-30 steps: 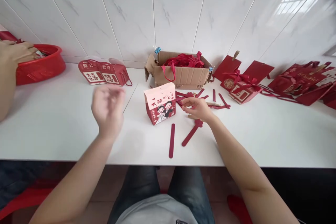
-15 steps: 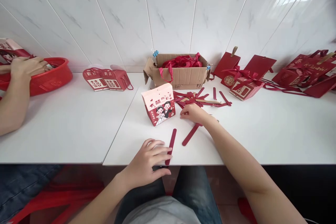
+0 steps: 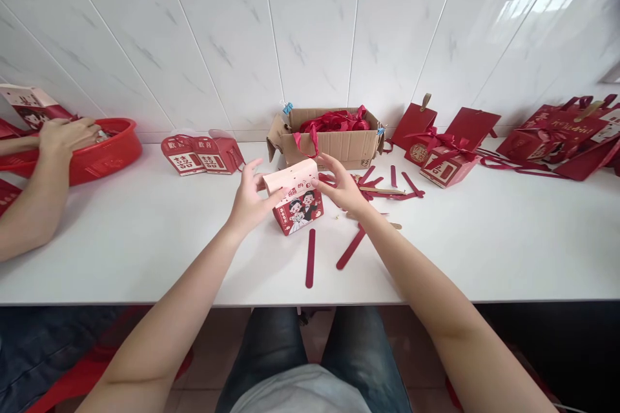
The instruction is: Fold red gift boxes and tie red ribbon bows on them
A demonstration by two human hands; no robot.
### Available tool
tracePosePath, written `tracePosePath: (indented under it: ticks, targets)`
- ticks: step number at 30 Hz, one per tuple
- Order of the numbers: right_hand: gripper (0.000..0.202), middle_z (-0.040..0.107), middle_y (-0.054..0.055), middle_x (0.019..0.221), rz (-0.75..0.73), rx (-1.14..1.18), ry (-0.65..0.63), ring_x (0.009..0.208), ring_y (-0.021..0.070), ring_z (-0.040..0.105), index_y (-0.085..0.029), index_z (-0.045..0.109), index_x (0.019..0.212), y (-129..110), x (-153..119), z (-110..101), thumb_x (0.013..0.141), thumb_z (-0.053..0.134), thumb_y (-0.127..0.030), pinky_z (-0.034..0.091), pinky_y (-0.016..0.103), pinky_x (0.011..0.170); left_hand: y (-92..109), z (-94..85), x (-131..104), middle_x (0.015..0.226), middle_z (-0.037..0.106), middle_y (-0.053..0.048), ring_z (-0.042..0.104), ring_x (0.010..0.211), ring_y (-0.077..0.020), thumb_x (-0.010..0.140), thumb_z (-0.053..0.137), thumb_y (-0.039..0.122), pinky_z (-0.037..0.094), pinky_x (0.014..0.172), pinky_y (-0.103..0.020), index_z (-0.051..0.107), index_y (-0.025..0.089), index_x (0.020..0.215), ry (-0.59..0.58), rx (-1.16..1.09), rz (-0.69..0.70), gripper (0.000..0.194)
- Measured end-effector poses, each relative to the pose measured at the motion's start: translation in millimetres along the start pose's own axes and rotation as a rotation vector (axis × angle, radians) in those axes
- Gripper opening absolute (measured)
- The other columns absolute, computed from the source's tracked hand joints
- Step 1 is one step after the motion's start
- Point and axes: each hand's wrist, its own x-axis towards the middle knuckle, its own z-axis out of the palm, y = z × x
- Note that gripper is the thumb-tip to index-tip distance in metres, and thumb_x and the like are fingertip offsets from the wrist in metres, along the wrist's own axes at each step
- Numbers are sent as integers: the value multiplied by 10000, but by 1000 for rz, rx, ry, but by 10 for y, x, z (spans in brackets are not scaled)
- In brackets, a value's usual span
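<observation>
A red and pink paper gift box [image 3: 301, 211], printed with a cartoon couple, stands on the table in front of me. My left hand [image 3: 252, 199] holds its pink top at the left, thumb on the front. From the right, my right hand [image 3: 341, 191] grips the same top edge, its thumb on the front face. The fingers behind the box are partly hidden. Closer to me lies a dark red strip [image 3: 310, 259] with rounded ends, and a second red strip [image 3: 349, 250] lies slanted right of it.
Behind the box, a pile of red strips [image 3: 372, 192] lies before a cardboard box [image 3: 334, 150] of red ribbons. Small red gift boxes [image 3: 206, 158] stand left, and more boxes [image 3: 448, 164] stand right. At far left, another person's hand [image 3: 68, 142] reaches into a red basin [image 3: 113, 155].
Both my hands have moved to the gift box and taken hold of its top. The near red strip, where my left hand was, has turned more upright. My view has tilted up slightly.
</observation>
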Motion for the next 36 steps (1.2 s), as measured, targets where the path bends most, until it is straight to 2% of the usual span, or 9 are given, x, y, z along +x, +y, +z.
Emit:
tracePosePath:
  ticks: [4,7,13,18,22,29,31,33,36]
  targets:
    - [740,627,92,1196,-20,195,-33,1061,211,626,-253,292,1421,-13,23,192,813,610,-532,539,373,906,-81,68,110,871,667,-44,679,817,-204,688,754,346,562,746,-350,326,212,1345,-86,-253,-22,795]
    - [677,666,63,1036,22,90,56,928,200,650,-267,323,1402,-44,-84,256,834,590,-521,564,352,801,-120,110,53,897,680,-53,677,793,-187,718,744,324,561,718,-313,329,227,1375,-79,-323,35,782]
    - [317,658,64,1080,-27,-37,141,977,200,621,-235,612,1086,-107,-221,259,832,614,-425,523,332,819,-150,148,-61,845,660,-47,636,737,-164,789,671,393,518,639,-254,631,175,979,-78,-231,45,292]
    - [211,627,74,1036,-44,-82,228,996,201,591,-204,633,865,-123,-214,274,790,659,-399,507,309,807,-124,168,-88,1017,628,-75,615,873,-182,797,651,431,502,672,-254,649,175,887,-4,-140,64,272]
    - [224,643,41,853,19,-36,184,815,172,609,-193,603,807,-143,-216,290,806,644,-413,496,298,732,-127,224,-116,873,675,-61,637,779,-180,776,676,460,514,686,-277,626,160,901,-69,-340,-60,329]
    - [302,608,75,1110,-103,-341,336,1027,212,575,-222,556,1044,-257,-261,229,807,659,-377,467,348,883,-250,220,-69,791,669,-29,629,734,-161,753,694,468,509,681,-268,595,166,821,209,-220,33,325]
    - [164,603,77,1081,-123,-486,226,1007,212,574,-223,570,987,-294,-298,177,845,610,-292,464,353,869,-316,161,-33,821,675,-36,635,759,-163,766,684,455,513,711,-280,598,169,829,304,-159,96,304]
    - [62,615,63,976,-22,-607,-50,898,202,595,-217,593,902,-316,-340,137,850,595,-251,472,339,781,-388,95,0,821,670,-36,636,767,-168,773,680,438,513,731,-293,597,172,818,371,-88,145,283]
    - [326,609,65,971,250,-751,-477,781,209,605,-208,611,937,-318,-385,130,702,763,-374,443,307,601,-477,20,37,800,661,-27,635,757,-176,773,678,426,514,721,-304,592,185,811,443,-31,149,258]
